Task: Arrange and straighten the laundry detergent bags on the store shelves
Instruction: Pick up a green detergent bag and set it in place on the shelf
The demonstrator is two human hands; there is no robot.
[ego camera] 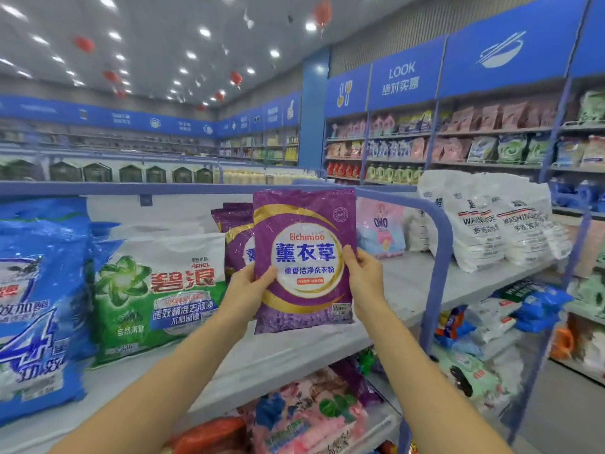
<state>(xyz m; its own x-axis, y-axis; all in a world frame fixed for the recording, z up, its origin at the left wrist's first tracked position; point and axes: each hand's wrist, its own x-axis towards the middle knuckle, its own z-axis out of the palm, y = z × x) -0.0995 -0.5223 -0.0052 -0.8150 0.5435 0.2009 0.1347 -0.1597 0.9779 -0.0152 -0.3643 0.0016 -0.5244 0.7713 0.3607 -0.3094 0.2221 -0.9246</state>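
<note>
A purple lavender detergent bag (304, 257) stands upright above the grey top shelf (284, 352), held between both hands. My left hand (250, 286) grips its left edge and my right hand (363, 273) grips its right edge. Behind it, two more purple bags (235, 237) stand partly hidden. To the left sit a green-and-white Ariel bag (157, 296) and a big blue bag (39, 306). A pink OMO bag (381, 231) stands to the right, at the back of the shelf.
White washing-powder sacks (491, 221) are piled at the shelf's right end, beyond a blue rounded frame (440, 244). Lower shelves hold mixed pink, blue and white bags (311, 411). Wall shelving with more detergent (491, 142) runs along the far right.
</note>
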